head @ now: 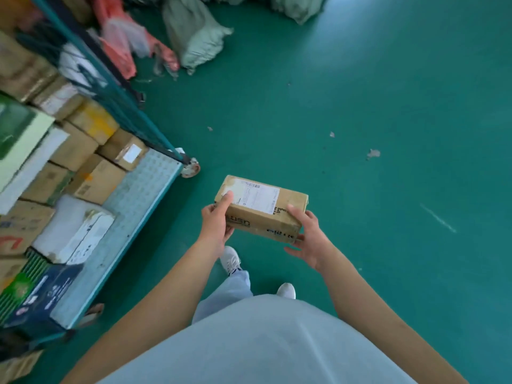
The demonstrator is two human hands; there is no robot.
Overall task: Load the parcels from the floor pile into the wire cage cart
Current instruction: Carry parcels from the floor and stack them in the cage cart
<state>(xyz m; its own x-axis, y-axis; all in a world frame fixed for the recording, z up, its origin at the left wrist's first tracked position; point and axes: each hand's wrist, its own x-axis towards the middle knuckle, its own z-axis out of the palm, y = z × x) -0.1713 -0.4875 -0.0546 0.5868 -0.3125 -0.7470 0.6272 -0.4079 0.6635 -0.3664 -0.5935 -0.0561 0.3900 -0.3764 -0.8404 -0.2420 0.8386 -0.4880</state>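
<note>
I hold a small brown cardboard parcel (263, 209) with a white shipping label in front of me, above the green floor. My left hand (216, 223) grips its left end, thumb on top near the label. Gripping its right near corner is my right hand (307, 236), with the thumb on top and the fingers underneath. The wire cage cart (144, 195) stands to my left, its pale blue perforated deck partly bare at the near edge. Several cardboard boxes are stacked in it, with a white box (74, 231) and a dark blue box (41, 297) nearest me.
Grey-green sacks (194, 37) and pink bags (122, 37) lie on the floor beyond the cart's far corner. A cart caster (191, 167) sticks out at the corner. Open green floor spreads to the right. My feet in white shoes stand below the parcel.
</note>
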